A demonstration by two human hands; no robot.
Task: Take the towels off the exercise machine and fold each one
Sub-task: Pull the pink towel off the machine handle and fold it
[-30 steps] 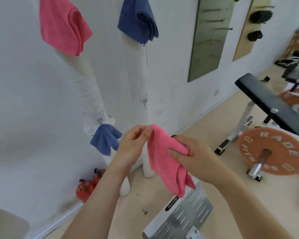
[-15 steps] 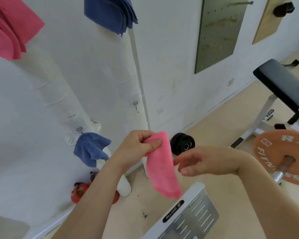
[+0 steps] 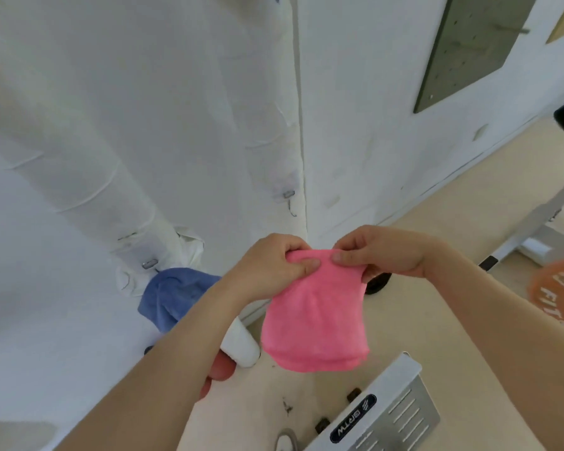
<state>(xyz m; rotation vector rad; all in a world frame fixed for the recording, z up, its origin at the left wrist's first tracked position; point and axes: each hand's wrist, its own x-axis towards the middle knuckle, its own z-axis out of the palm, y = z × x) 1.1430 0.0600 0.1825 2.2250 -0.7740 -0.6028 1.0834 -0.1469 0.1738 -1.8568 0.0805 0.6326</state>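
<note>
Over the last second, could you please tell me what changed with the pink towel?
The right hand let go, then came back and now pinches the top edge of the pink towel beside the left hand. The left hand kept its pinch; the blue towel still hangs on the machine.

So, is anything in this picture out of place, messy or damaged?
Two small things. A blue towel hangs bunched up low on the white wrapped post, not yet taken off. A few dark specks lie on the floor beside the metal plate. The pink towel, pinched by the left hand and the right hand, looks fine.
</note>
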